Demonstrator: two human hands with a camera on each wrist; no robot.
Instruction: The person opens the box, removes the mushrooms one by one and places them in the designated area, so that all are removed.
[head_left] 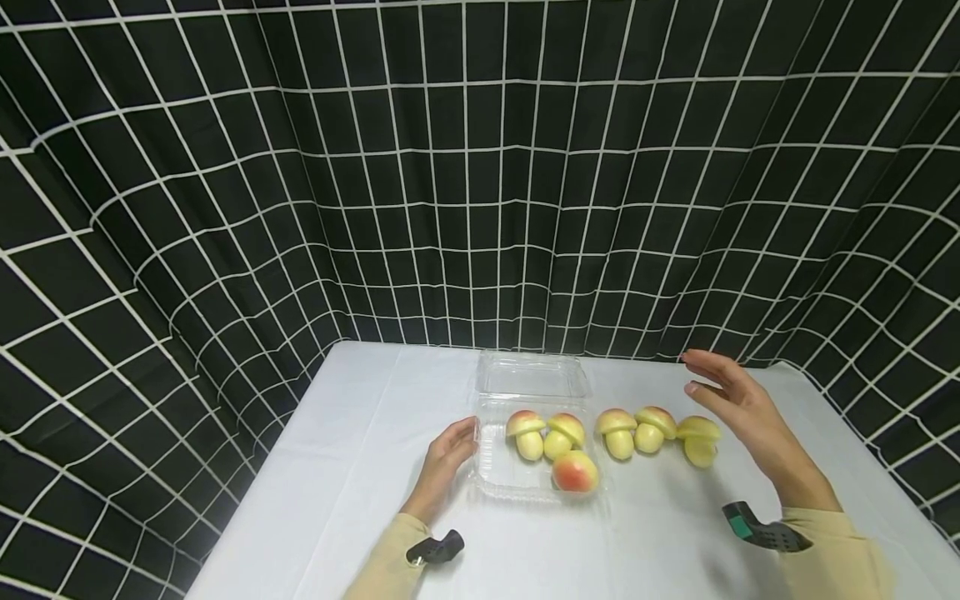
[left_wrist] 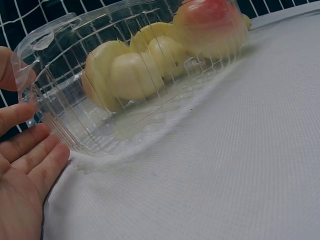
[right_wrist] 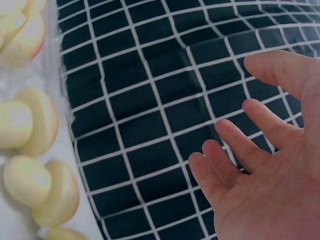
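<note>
A clear plastic clamshell box lies with its lid folded back. Inside are two toy mushrooms with yellow stems and reddish caps, plus a rounded red-and-yellow piece at the front right corner, its underside hidden. My left hand touches the box's left wall, its fingers extended along the ridged plastic. Three more mushrooms form a row right of the box. Raised to the right of that row, my right hand holds nothing, with thumb and fingers apart.
A white cloth covers the table. Dark curtains with a white grid hang behind it and along both sides. Black bands with devices sit on both wrists over beige sleeves.
</note>
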